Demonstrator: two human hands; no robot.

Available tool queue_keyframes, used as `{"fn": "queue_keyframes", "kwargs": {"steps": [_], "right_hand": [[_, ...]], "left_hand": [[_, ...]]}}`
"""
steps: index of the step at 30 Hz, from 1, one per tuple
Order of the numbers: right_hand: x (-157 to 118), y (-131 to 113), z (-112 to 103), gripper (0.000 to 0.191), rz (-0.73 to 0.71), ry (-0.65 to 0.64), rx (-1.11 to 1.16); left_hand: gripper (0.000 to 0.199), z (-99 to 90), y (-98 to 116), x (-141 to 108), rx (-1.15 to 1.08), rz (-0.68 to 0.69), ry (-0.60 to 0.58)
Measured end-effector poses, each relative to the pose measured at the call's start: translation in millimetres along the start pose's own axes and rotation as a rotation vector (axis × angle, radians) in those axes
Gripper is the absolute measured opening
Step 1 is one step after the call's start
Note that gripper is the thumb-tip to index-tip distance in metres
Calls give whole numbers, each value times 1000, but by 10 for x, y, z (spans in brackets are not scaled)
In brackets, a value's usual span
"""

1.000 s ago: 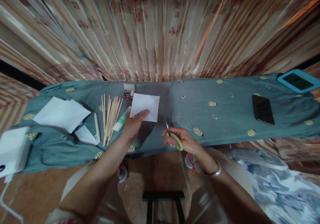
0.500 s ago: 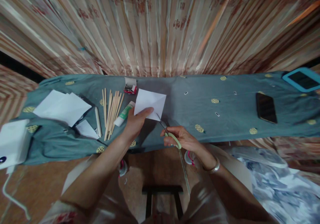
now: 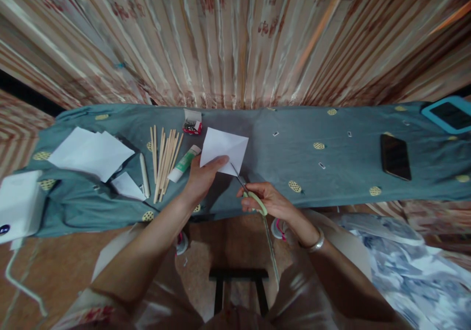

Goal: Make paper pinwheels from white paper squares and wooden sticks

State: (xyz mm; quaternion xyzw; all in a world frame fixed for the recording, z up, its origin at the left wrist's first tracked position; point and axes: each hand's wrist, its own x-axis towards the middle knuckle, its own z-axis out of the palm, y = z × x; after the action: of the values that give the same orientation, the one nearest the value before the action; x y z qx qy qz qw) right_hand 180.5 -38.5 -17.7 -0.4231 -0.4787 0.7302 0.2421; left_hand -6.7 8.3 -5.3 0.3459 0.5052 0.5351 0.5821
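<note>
A square sheet of white paper [image 3: 227, 144] with faint creases is pinched at its lower left by my left hand [image 3: 204, 177], thumb on top. In my right hand [image 3: 265, 198] is a pair of scissors [image 3: 255, 200] with pale green handles. Their blades reach the paper's lower edge, close to my left thumb; I cannot tell how wide they stand apart. Left of my left hand lie a green and white tube [image 3: 184, 163] and several thin wooden sticks [image 3: 167, 165]. A small red box of metal pins or clips [image 3: 192, 123] stands open behind the tube.
White sheets [image 3: 90, 153], a smaller folded paper [image 3: 128, 186] and a white pen-like stick [image 3: 144, 175] lie left. A white device [image 3: 20, 205] with a cable is at far left. On the right lie a phone [image 3: 395, 156] and a blue-framed tablet [image 3: 449, 115]. A striped curtain [image 3: 228, 40] hangs behind.
The whole view has shifted slightly. The scissor blades are still at the paper's lower edge, and both hands keep nearly the same grip and place.
</note>
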Motion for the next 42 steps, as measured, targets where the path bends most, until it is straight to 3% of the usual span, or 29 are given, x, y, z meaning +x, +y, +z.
{"fn": "queue_keyframes", "kwargs": {"steps": [42], "right_hand": [[6, 19, -22, 51, 14, 73, 43]], "left_hand": [[29, 4, 20, -6, 32, -47, 20]]}}
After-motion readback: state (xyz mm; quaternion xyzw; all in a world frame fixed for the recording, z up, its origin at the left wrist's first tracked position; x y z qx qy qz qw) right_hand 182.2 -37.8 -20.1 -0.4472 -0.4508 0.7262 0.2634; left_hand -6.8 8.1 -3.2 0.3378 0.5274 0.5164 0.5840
